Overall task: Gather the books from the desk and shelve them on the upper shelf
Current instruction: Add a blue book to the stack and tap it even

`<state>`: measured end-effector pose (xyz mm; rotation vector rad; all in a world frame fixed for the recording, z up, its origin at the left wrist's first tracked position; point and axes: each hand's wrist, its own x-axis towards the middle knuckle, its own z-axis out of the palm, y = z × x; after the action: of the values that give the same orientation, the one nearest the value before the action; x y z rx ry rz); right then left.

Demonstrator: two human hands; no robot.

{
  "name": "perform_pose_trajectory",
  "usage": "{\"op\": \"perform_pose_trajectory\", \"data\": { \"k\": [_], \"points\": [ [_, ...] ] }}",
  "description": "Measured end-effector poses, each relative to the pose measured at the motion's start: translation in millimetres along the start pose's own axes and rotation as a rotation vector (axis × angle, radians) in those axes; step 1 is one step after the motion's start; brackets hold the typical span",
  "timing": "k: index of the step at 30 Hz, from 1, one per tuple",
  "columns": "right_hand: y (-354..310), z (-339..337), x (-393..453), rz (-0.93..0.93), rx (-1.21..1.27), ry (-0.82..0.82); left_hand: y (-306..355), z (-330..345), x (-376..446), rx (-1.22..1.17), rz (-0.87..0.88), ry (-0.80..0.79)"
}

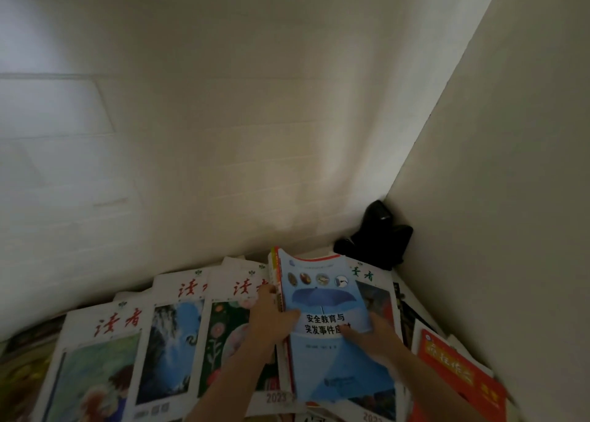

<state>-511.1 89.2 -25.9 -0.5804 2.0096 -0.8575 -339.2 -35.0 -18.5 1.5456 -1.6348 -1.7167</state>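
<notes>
My left hand [271, 318] grips the left edge of a small stack of books, thumb curled over the front cover and fingers wrapped behind the spines. My right hand [372, 334] rests on the lower right of the same cover; its fingers lie over the printed title, and whether they curl round the far edge I cannot tell. The front book of the stack is a blue umbrella book [325, 319], tilted up off the surface, with thinner books with red and yellow edges [274, 263] pressed against its back. Beneath and around the stack, white magazines lie overlapping on the desk: a flower-cover magazine [223, 332] just left of my left hand, a waterfall-cover magazine [172, 342] beside that, and a green-painting magazine [95, 358] furthest left. A red-orange book [459, 373] lies at lower right. A black object [380, 239] stands in the corner where the white walls [223, 118] meet
</notes>
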Motion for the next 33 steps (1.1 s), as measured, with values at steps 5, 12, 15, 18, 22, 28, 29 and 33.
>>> {"op": "perform_pose_trajectory", "data": {
  "k": [5, 12, 15, 18, 22, 28, 29, 33],
  "points": [
    [-14, 20, -15, -0.055, 0.013, -0.004, -10, -34, -17, -0.155, 0.059, -0.003],
    [-39, 81, -45, -0.113, 0.000, -0.006, -28, -114, -27, -0.100, -0.013, 0.027],
    [-43, 105, -52, -0.125, -0.061, -0.001, -39, -130, -27, 0.000, 0.005, -0.022],
    [-38, 114, -55, -0.075, -0.096, 0.009, -45, -131, -25, 0.085, -0.001, -0.056],
    [-40, 110, -57, 0.012, -0.015, -0.029, -53, -129, -16, -0.009, -0.043, -0.013],
    [-50, 102, -45, 0.140, 0.111, -0.094, -41, -117, -26, -0.187, -0.015, 0.016],
    [-49, 100, -44, 0.173, 0.155, -0.117, -41, -114, -27, -0.134, 0.035, 0.012],
    [-46, 93, -41, 0.201, 0.287, -0.135, -32, -105, -22, -0.066, 0.132, -0.037]
  ]
}}
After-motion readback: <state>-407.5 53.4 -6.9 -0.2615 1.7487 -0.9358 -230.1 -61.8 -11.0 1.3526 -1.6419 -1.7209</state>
